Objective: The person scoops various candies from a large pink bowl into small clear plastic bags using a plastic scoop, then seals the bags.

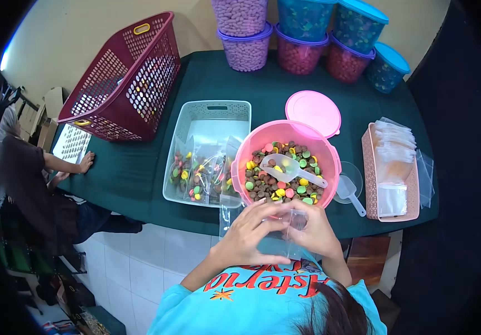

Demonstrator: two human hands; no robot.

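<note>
My left hand (251, 229) and my right hand (314, 231) both grip a clear plastic bag (277, 247) close to my chest. Its see-through film makes the contents hard to make out; it looks flat. Just beyond my fingers stands a pink tub (332, 151) of round brown, yellow, green and pink candies (263, 181). A clear scoop (285, 167) lies on top of the candies. To the left, a pale green basket (179, 145) holds several filled candy bags (204, 170).
A pink basket (370, 190) of flat plastic bags stands right, beside a second scoop (351, 192). A pink lid (313, 111) lies behind the tub. Lidded containers (302, 53) line the back. A maroon laundry basket (134, 89) and another person (34, 184) are at left.
</note>
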